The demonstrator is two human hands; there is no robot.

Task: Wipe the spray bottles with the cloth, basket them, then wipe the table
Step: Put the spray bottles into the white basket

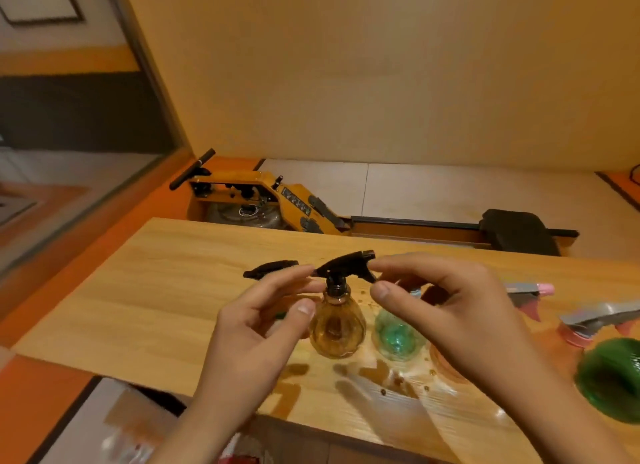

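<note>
Left hand (263,321) and right hand (440,297), both half-curled, meet at the black trigger head (346,264) of the amber spray bottle (337,328). Whether either hand truly grips it cannot be told. The bottle stands upright on the wooden table (156,290), just beside a teal bottle (398,335). A green bottle (613,377) lies farther right.

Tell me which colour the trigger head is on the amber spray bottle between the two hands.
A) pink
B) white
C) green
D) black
D: the amber spray bottle, which stands on the wooden table between the left hand and the right hand, is topped by a black trigger head.
</note>
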